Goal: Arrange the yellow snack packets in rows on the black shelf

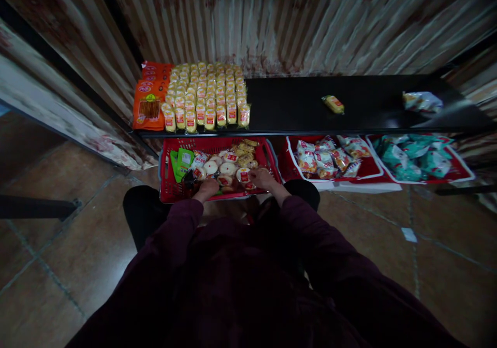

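Observation:
A red basket (166, 185) in front of my body holds several wrapped round snacks (228, 169), with green packets (183, 162) at its left end. My left hand (208, 186) is in the basket's near left part, beside a dark packet; its fingertips are hidden among the snacks. At the near right part, my right hand (263, 178) touches the wrapped snacks with its fingers bent down. Whether either hand grips a snack is too dark and small to tell.
Rows of yellow packaged cakes (209, 97) and orange packets (149, 104) stand on a black shelf (283, 104). One yellow cake (333, 104) and a pale packet (422, 102) lie farther right. Two red baskets (373, 169) (462, 172) hold snack bags below.

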A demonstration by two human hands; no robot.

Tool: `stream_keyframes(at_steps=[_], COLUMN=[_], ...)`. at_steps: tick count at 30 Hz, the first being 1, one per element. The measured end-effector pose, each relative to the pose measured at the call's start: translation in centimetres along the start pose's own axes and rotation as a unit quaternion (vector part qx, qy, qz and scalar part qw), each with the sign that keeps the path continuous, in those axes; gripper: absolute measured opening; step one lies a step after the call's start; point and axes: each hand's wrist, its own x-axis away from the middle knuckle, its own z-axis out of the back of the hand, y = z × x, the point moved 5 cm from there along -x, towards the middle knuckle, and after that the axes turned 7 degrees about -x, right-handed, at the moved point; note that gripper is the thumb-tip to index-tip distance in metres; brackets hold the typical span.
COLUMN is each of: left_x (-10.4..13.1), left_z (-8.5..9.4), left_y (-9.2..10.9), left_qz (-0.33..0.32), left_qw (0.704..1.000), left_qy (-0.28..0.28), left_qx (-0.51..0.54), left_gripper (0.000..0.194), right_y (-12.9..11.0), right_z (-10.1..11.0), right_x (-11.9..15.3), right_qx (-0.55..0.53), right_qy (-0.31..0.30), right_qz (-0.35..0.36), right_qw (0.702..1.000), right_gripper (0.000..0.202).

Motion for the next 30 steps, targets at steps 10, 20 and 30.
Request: stream_keyframes(at_steps=[10,20,30], left_x=[-3.7,-8.6,-8.9], left_z=[0.3,-1.6,-3.4], left_y=[5.5,9.4,9.7], left_qz=[0.014,-0.013,-0.007], left_qw=[0.989,0.989,0.991], left_qy=[0.082,0.045,0.065], left_qx=[0.125,0.138,0.116], left_gripper=[0.038,0.055,0.07], right_y=[2.7,3.9,3.8], right_z=[3.2,1.3,-0.1], right_x=[-2.8,-6.3,-8.1], right_qx=[-0.101,-0.174,-0.205], right_qy=[0.088,0.069,0.031], right_qz=[-0.084,-0.12,-0.089], right_qw=[0.987,0.975,0.974], right_gripper=[0.033,0.033,0.034])
